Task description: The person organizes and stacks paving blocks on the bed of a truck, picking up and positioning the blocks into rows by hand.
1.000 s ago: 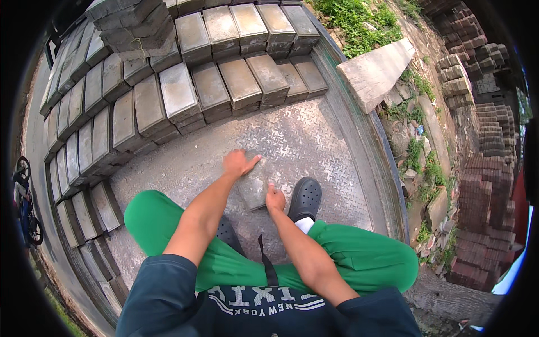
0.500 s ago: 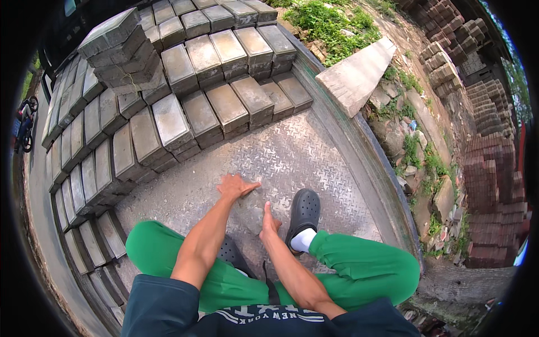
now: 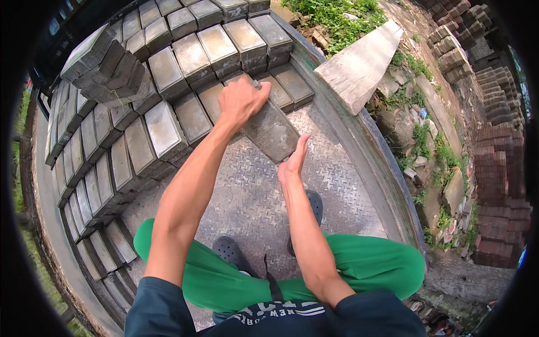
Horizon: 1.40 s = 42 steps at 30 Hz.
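Near the far right corner of the metal floor [image 3: 348,185], one gray brick [image 3: 272,135], slanting, next to the low row of bricks [image 3: 192,117]. Hard to tell if up in the air or resting partly on that row. Clamped at its far end by the left hand [image 3: 240,102], fingers bent around it, thumb along the right side. At its near end, the right hand [image 3: 292,164], thumb sticking up, most fingers out of sight; hard to say if gripping or only touching. Underfoot, shiny metal with a bumpy pattern, the left shoe [image 3: 231,251] in view and the right shoe [image 3: 316,206] mostly behind the right forearm [image 3: 311,238]. Along the far and left edges, bricks in steps, with a tall pile [image 3: 104,70] toward the far left corner. Past the right edge, a pale slab [image 3: 359,67], green plants [image 3: 348,28], and red-brown block stacks [image 3: 498,168], cut off at the side.
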### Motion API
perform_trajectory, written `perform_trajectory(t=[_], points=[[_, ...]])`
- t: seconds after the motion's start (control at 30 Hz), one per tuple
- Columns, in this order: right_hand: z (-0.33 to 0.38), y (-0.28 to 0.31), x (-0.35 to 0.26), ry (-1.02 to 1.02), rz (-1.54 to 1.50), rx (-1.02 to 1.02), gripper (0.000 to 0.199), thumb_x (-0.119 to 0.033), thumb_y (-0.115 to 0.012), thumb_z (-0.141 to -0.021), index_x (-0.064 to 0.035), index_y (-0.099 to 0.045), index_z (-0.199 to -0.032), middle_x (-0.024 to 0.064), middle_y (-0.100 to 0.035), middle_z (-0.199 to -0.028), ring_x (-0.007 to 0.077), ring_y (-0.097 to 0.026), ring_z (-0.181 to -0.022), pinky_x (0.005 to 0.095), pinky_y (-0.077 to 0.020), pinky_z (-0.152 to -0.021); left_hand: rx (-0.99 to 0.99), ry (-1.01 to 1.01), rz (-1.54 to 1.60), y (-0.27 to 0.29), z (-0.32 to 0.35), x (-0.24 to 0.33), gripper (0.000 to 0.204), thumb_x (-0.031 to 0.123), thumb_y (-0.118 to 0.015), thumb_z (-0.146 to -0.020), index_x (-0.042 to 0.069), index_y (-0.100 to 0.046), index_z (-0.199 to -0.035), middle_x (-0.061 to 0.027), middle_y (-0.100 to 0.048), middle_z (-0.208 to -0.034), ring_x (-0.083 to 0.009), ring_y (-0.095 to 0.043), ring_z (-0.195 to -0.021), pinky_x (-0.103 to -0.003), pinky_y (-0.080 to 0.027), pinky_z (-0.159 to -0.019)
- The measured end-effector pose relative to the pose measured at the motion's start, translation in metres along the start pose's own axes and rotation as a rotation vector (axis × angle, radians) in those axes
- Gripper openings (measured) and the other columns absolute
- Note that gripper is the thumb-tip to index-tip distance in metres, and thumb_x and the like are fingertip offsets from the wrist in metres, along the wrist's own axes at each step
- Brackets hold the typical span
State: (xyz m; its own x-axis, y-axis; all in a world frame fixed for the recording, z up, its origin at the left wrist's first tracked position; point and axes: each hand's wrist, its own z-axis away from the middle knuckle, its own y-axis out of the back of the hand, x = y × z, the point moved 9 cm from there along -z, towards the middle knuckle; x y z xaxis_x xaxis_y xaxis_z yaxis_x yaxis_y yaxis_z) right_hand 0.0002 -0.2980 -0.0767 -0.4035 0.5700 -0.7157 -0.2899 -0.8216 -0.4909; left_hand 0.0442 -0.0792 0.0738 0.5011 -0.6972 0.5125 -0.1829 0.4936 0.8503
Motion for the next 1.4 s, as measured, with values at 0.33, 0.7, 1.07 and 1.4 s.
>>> perform_trajectory(t=[0.33,0.7,1.07,1.4], points=[[-0.078,0.070,0.045,-0.430,0.110,-0.018,0.069,-0.068,-0.045,-0.091,-0.0153,-0.052,-0.135,0.0059,-0.059,-0.132,0.0269,-0.054,-0.121,0.0503,-0.0398,-0.099,-0.128,0.170,-0.035,-0.139,-0.046,-0.010,0.092,0.075,-0.049,-0.081,-0.012,-0.067,-0.103,-0.0307,-0.068,-0.095,-0.0441,-0.067,-0.096,-0.049,-0.051,-0.085],[-0.150,0.043,0.001,-0.358,0.374,0.401,0.092,-0.068,-0.056,-0.085,-0.0131,-0.023,-0.150,0.0135,-0.034,-0.151,0.0355,-0.045,-0.131,0.0626,-0.0384,-0.100,-0.349,-0.070,-0.274,-0.211,-0.148,0.016,0.089,0.073,-0.045,-0.085,-0.002,-0.054,-0.133,-0.0234,-0.033,-0.152,-0.0406,-0.026,-0.143,-0.052,-0.023,-0.115],[-0.195,0.029,0.000,-0.133,0.620,0.071,0.067,-0.048,-0.061,-0.092,0.0052,-0.050,-0.130,0.0199,-0.056,-0.129,0.0312,-0.059,-0.115,0.0474,-0.0496,-0.094,-0.229,0.227,-0.305,-0.167,-0.085,-0.125,0.128,0.091,-0.044,-0.069,0.004,-0.007,-0.156,-0.0235,0.000,-0.161,-0.0349,0.005,-0.150,-0.059,0.001,-0.117],[-0.221,-0.050,0.044,-0.236,1.014,0.084,0.116,-0.075,-0.041,-0.087,0.0148,0.001,-0.148,0.0321,0.002,-0.157,0.0343,0.002,-0.150,0.0411,-0.0057,-0.121,-0.475,0.229,-0.284,-0.182,-0.097,-0.129,0.146,0.092,-0.057,-0.058,0.004,0.006,-0.155,-0.0265,0.010,-0.159,-0.0393,0.013,-0.148,-0.063,0.002,-0.114]])
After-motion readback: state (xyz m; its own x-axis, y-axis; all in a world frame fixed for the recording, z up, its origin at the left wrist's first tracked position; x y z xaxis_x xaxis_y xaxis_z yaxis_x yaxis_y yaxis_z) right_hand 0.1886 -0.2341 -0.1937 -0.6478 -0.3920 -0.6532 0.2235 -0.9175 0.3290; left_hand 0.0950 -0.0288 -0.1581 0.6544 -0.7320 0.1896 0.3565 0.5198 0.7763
